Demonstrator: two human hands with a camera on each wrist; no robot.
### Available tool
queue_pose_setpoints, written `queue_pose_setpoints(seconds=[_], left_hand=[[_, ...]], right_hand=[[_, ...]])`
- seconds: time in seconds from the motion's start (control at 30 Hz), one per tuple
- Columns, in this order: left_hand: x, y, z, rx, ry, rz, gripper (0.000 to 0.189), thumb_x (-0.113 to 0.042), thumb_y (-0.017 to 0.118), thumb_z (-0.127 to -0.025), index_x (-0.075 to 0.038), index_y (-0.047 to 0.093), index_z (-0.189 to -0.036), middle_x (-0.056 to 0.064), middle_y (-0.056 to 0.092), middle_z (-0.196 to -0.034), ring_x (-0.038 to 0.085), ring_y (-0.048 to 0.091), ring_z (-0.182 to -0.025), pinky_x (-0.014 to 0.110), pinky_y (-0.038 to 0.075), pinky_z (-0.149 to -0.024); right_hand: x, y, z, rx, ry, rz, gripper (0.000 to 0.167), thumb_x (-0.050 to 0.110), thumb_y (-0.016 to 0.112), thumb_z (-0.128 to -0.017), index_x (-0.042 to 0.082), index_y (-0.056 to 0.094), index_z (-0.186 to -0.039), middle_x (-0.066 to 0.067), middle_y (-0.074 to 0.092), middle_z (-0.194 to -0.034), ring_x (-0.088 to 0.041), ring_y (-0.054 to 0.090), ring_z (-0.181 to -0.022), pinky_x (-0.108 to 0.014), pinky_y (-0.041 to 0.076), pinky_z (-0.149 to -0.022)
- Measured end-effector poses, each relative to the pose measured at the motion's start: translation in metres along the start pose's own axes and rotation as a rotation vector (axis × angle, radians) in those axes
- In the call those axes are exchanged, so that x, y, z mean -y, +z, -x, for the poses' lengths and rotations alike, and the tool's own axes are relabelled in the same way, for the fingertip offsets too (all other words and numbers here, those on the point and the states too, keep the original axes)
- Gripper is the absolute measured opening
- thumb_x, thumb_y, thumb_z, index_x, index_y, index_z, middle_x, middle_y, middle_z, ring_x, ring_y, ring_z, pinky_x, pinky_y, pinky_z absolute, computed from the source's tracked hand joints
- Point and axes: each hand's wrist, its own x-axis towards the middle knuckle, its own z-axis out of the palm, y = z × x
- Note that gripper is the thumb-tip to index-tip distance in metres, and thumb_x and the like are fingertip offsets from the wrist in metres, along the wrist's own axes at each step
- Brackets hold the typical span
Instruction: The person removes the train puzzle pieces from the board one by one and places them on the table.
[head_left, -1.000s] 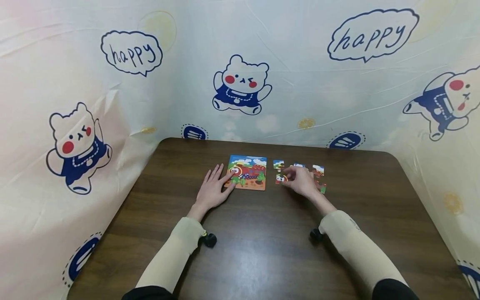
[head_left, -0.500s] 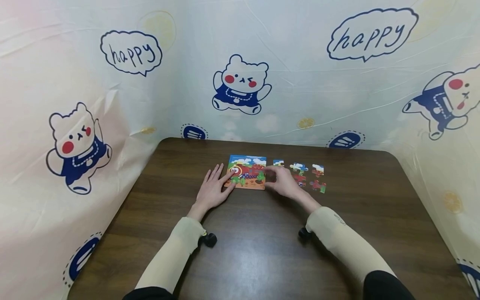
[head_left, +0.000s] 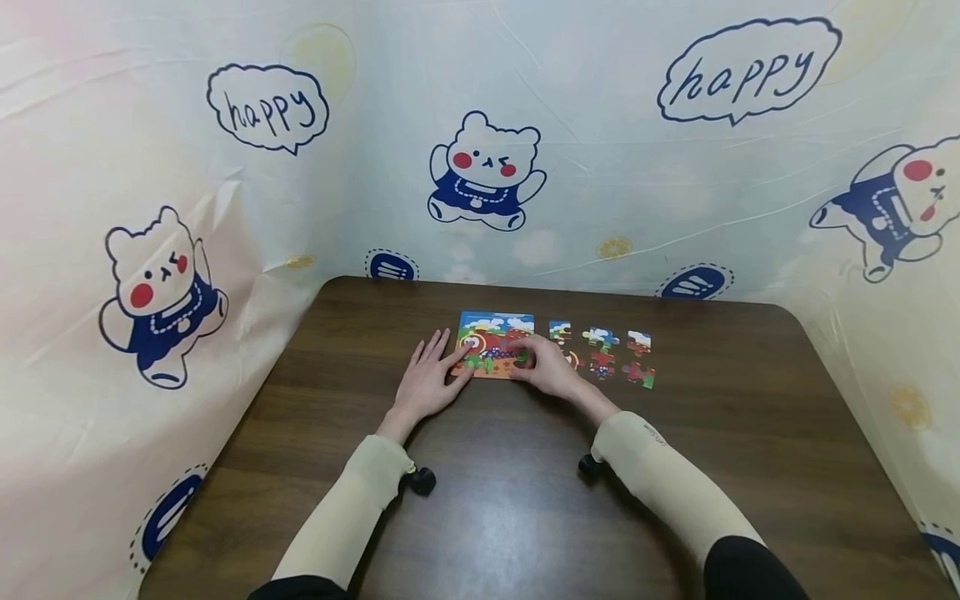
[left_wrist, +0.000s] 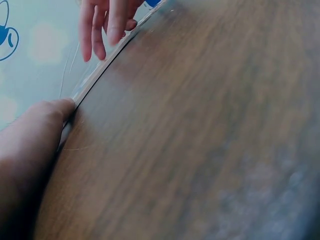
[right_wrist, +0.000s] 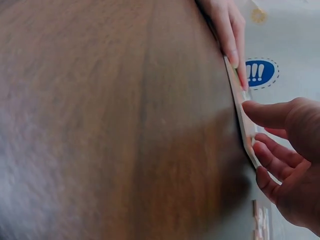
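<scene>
A square picture puzzle board point(head_left: 497, 323) with a red train scene lies on the table. My left hand point(head_left: 425, 385) rests on its left side, fingers spread. My right hand point(head_left: 553, 368) is over the lower right part, thumb and fingertips bent down to the board with a gap between them and nothing visible in it. The right wrist view has the thumb point(right_wrist: 267, 114) right at the board's near edge and the other fingers near its corner. Beside the board lie several jigsaw pieces, among them a cloud piece point(head_left: 600, 337) and a red piece point(head_left: 602, 364); my right hand partly hides one.
A brown wooden table point(head_left: 480, 483) with rounded back corners stands against a printed cloth backdrop point(head_left: 600, 183). Another cloud piece point(head_left: 559, 331) lies behind my right hand, and a red and green piece point(head_left: 639, 373) is farthest right.
My right hand has moved left from the loose pieces onto the board's right side. The pieces it covered now show. My left hand has stayed in place.
</scene>
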Motion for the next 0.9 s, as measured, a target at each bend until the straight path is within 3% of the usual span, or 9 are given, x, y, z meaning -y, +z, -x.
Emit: queue_pose_setpoints(seconds=[0.37, 0.43, 0.5, 0.63, 0.9], left_hand=[[0.001, 0.002, -0.002, -0.002, -0.003, -0.001, 0.069, -0.071, 0.045, -0.109, -0.037, 0.043, -0.169, 0.012, 0.022, -0.185, 0.031, 0.015, -0.175, 0.057, 0.01, -0.142], [0.002, 0.002, -0.002, -0.001, -0.005, -0.003, 0.069, -0.071, 0.044, -0.11, -0.037, 0.042, -0.17, 0.011, 0.021, -0.185, 0.031, 0.014, -0.175, 0.057, 0.009, -0.142], [0.0, 0.0, -0.001, 0.001, -0.009, -0.002, 0.068, -0.07, 0.045, -0.11, -0.037, 0.042, -0.169, 0.012, 0.021, -0.185, 0.031, 0.014, -0.175, 0.057, 0.009, -0.143], [-0.006, -0.003, 0.0, 0.002, -0.002, 0.002, 0.066, -0.067, 0.048, -0.11, -0.034, 0.046, -0.168, 0.013, 0.022, -0.185, 0.032, 0.014, -0.175, 0.058, 0.01, -0.142], [-0.003, 0.002, -0.002, -0.003, -0.004, -0.023, 0.065, -0.068, 0.047, -0.11, -0.036, 0.048, -0.167, 0.013, 0.022, -0.185, 0.032, 0.015, -0.175, 0.058, 0.01, -0.142]], right_hand=[[-0.002, 0.003, -0.007, 0.009, 0.017, 0.031, 0.048, 0.013, 0.087, -0.096, 0.005, 0.073, -0.141, -0.017, 0.07, -0.138, -0.017, 0.054, -0.077, -0.03, 0.046, -0.07], [-0.003, 0.004, -0.008, 0.012, 0.021, 0.045, 0.049, 0.014, 0.087, -0.096, 0.005, 0.072, -0.142, -0.017, 0.069, -0.139, -0.019, 0.059, -0.083, -0.034, 0.051, -0.075], [-0.003, 0.006, -0.01, 0.017, 0.025, 0.049, 0.051, 0.015, 0.086, -0.097, 0.004, 0.07, -0.145, -0.018, 0.067, -0.141, -0.026, 0.066, -0.098, -0.042, 0.058, -0.088], [-0.003, 0.01, -0.011, 0.018, 0.043, 0.076, 0.052, 0.019, 0.085, -0.099, 0.002, 0.069, -0.145, -0.02, 0.065, -0.139, -0.035, 0.064, -0.125, -0.054, 0.056, -0.112], [0.003, 0.013, -0.011, 0.027, 0.08, 0.111, 0.046, 0.024, 0.087, -0.097, 0.003, 0.072, -0.135, -0.015, 0.066, -0.131, -0.031, 0.063, -0.121, -0.052, 0.055, -0.111]])
